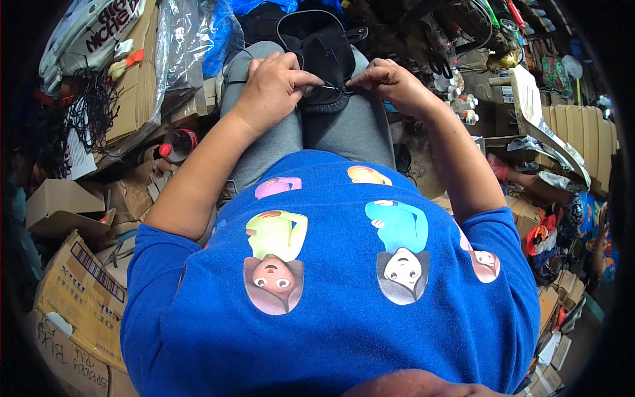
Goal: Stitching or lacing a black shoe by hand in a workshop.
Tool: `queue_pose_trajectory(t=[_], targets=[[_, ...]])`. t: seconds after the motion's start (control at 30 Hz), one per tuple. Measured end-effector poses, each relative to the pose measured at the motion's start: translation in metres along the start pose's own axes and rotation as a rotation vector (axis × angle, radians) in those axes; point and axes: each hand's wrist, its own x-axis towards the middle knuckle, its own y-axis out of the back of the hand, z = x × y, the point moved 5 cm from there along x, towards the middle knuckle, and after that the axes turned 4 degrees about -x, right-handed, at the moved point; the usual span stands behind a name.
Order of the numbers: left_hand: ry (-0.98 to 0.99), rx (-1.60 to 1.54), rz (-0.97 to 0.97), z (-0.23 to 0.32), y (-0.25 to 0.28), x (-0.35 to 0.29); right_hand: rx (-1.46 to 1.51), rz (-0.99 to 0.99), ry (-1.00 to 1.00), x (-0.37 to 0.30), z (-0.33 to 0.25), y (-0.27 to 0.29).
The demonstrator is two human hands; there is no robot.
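The left hand point(272, 86) and right hand point(397, 86) are held apart, fingertips drawn in at a black shoe-like item point(325, 56) resting across the lap; their exact grip cannot be told. A thin metal tool point(330, 87) is seen between them. Work is judged under way; the finished and remaining portions cannot be distinguished. Cardboard boxes point(56, 206) are noted at left.

Both forearms point(206, 178) are being held angled inward. The left grip point(272, 87) and right grip point(397, 86) are being pointed toward each other.
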Motion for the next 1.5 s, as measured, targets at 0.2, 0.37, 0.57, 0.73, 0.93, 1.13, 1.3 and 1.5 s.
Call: queue_pose_trajectory(t=[0.2, 0.37, 0.57, 0.73, 0.93, 1.13, 1.3, 1.5], targets=[[0.034, 0.016, -0.036, 0.002, -0.001, 0.003, 0.068, -0.008, -0.039, 0.004, 0.002, 0.0], [0.045, -0.005, -0.069, 0.003, -0.006, 0.006, 0.218, -0.082, -0.06, 0.003, 0.007, -0.006], [0.083, -0.031, -0.129, -0.002, -0.013, 0.017, 0.222, -0.096, -0.001, 0.008, 0.013, -0.007], [0.012, -0.005, -0.015, 0.009, -0.013, -0.002, 0.13, -0.011, -0.043, -0.007, 0.009, -0.014], [0.072, 0.117, -0.036, 0.008, -0.009, -0.005, 0.201, 0.057, -0.125, -0.013, 0.003, -0.018], [0.241, -0.055, -0.027, 0.008, -0.016, 0.004, 0.63, -0.037, -0.219, -0.007, 0.009, -0.021], [0.405, -0.073, -0.129, 0.01, -0.021, 0.013, 0.641, -0.03, -0.239, -0.002, 0.009, -0.021], [0.304, -0.083, -0.216, 0.016, -0.026, 0.02, 0.305, -0.099, -0.24, 0.011, 0.005, -0.015]])
